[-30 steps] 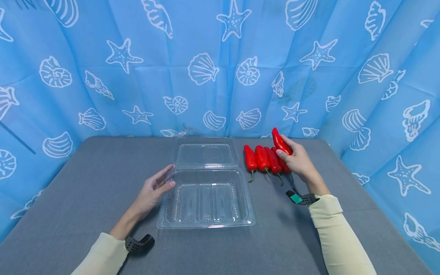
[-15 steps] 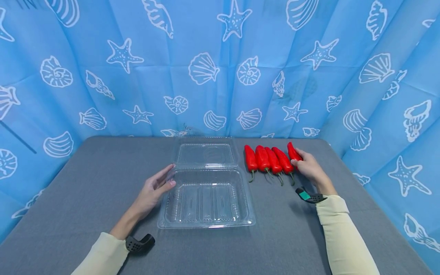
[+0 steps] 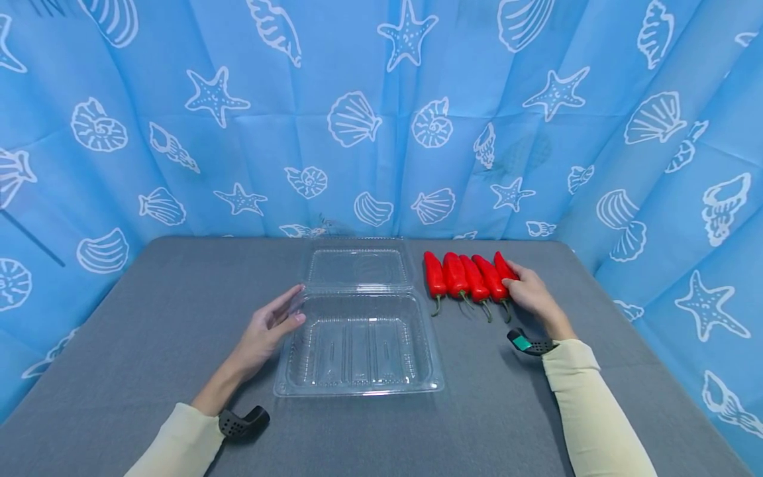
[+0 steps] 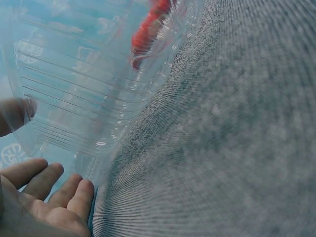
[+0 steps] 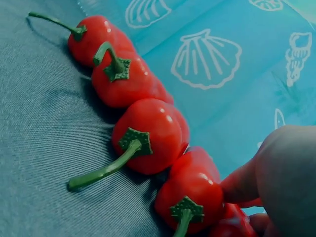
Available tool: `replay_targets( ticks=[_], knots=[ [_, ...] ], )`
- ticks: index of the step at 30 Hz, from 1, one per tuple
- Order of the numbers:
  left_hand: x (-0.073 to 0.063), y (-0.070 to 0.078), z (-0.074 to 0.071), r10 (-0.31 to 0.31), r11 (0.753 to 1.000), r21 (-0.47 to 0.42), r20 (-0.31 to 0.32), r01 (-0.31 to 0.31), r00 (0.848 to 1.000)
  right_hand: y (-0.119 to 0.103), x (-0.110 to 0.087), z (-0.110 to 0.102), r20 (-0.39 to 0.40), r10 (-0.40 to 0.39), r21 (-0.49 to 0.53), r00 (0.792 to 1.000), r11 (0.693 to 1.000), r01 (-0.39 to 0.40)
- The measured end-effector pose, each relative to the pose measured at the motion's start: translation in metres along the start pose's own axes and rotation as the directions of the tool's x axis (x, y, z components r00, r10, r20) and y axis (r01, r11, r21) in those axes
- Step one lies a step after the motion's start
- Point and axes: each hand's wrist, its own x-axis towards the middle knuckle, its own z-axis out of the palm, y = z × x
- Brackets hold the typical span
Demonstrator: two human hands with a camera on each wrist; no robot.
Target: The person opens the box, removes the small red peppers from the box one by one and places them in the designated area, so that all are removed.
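Near the table's back right, several red peppers [image 3: 456, 274] with green stems lie side by side. My right hand [image 3: 530, 289] holds the rightmost red pepper [image 3: 501, 266] between thumb and fingers, close against its neighbour. In the right wrist view, the thumb [image 5: 243, 185] touches that row's nearer pepper [image 5: 190, 197], and the held one is mostly hidden. A clear plastic clamshell container [image 3: 357, 391] stands in the middle, its lid [image 3: 357, 266] folded back. My left hand [image 3: 262, 338] rests at the container's left rim, fingers extended and loose, thumb over the edge.
Grey cloth covers the table [image 3: 149, 344]. Behind it and along the sides hangs a blue curtain [image 3: 268, 146] printed with white shells and starfish. Each wrist wears a black strap mount [image 3: 243, 422].
The raised pepper in my right hand has come down to the right end of the row, then shifted slightly left against the others. My left hand and the container have stayed put.
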Motion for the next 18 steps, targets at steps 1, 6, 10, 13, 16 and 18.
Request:
replay_targets(
  ticks=[1,6,10,13,16,18],
  knots=[
    [0.0001,-0.0001,0.0001,-0.001,1.0,0.001,0.0,0.001,1.0,-0.0004,0.0,0.0005,-0.006,-0.002,-0.024,1.0,1.0,0.002],
    [0.0004,-0.0005,0.0,-0.004,1.0,0.001,0.0,0.004,1.0,-0.0015,0.0006,0.0013,-0.024,0.006,-0.079,1.0,0.997,-0.008],
    [0.0006,-0.0012,-0.0002,-0.003,1.0,-0.003,0.0,0.003,1.0,-0.0012,0.0,-0.0016,-0.032,0.016,-0.073,0.999,0.997,-0.018],
    [0.0008,-0.0014,-0.0001,-0.001,1.0,-0.007,0.0,0.001,1.0,-0.001,-0.0009,-0.0041,-0.034,0.02,-0.069,0.999,0.997,-0.023],
    [0.0008,-0.0012,0.0,0.002,1.0,-0.008,0.0,-0.002,1.0,-0.0012,-0.0015,-0.0058,-0.031,0.026,-0.071,0.999,0.997,-0.028],
    [0.0007,-0.0011,0.0,0.002,1.0,-0.006,-0.001,-0.002,1.0,-0.0021,-0.0023,-0.0068,-0.035,0.027,-0.075,0.999,0.997,-0.029]
  ],
)
